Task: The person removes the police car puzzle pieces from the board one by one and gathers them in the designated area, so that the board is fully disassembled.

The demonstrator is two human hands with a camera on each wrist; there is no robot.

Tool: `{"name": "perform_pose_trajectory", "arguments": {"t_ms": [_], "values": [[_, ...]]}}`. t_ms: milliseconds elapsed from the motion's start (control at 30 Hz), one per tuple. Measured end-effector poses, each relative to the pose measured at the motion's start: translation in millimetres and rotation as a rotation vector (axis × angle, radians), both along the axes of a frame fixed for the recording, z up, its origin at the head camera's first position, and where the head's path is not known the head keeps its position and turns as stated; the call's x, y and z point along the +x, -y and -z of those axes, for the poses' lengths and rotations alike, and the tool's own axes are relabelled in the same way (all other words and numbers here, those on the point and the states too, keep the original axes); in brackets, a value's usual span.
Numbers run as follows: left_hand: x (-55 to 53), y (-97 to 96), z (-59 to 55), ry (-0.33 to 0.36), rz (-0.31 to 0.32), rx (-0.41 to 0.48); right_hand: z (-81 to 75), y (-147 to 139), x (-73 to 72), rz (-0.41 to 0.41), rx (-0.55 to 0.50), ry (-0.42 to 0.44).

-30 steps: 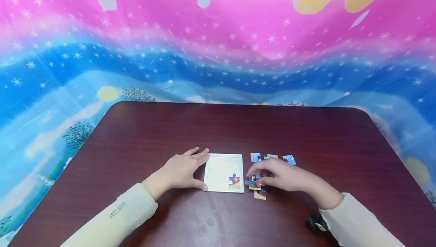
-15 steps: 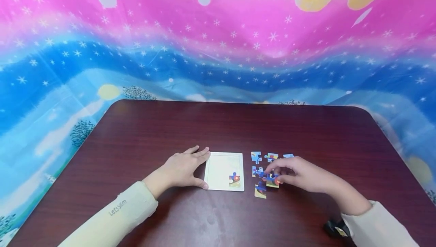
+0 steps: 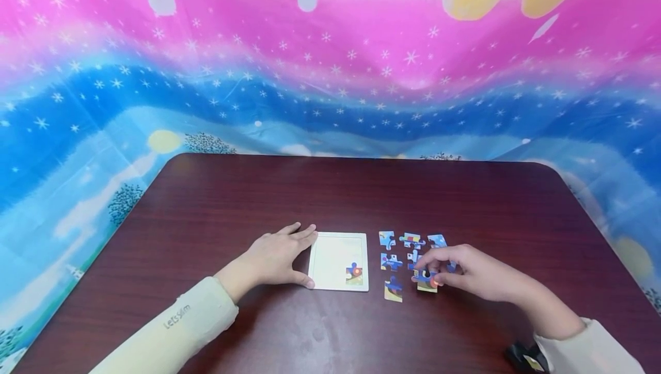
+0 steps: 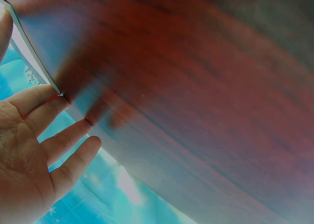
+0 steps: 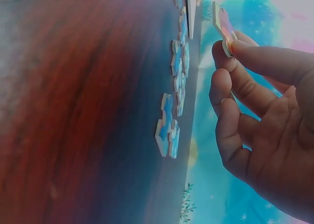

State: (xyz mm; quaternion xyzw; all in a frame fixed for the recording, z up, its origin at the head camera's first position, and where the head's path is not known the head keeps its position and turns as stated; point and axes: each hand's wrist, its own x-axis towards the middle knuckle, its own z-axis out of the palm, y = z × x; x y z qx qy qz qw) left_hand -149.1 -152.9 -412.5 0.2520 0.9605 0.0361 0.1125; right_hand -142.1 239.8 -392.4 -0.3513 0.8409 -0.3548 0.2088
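A white puzzle tray (image 3: 330, 262) lies flat on the table, with one puzzle piece (image 3: 354, 274) in its lower right corner. Along the tray's left edge rests my left hand (image 3: 276, 254), fingers spread, thumb at the near corner and fingertips at the far one. In the left wrist view those fingers (image 4: 44, 109) look straight. My right hand (image 3: 470, 275) pinches a puzzle piece (image 3: 426, 282) between thumb and fingers, right of the tray. The right wrist view shows this puzzle piece (image 5: 224, 30) held above the table, its other fingers curled.
Several loose puzzle pieces (image 3: 391, 262) lie in rough rows right of the tray, some partly behind the right hand. One puzzle piece (image 3: 393, 289) sits nearest the table's front. A dark object (image 3: 527, 357) is at the right cuff. A patterned curtain (image 3: 330, 76) hangs behind the table.
My right hand has moved to the right, away from the tray, carrying the pinched puzzle piece and uncovering several loose pieces. The left hand has stayed at the tray's edge.
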Motion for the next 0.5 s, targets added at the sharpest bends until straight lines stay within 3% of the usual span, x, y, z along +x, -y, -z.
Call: {"name": "perform_pose_trajectory", "arguments": {"t_ms": [267,500], "values": [[0.7,0.2,-0.7,0.006,-0.006,0.007,10.5,-5.0,2.8,-0.040,-0.055,0.008],[0.2,0.3,0.5,0.004,-0.004,0.010,14.3,-4.0,3.4,-0.060,-0.032,0.024]]}}
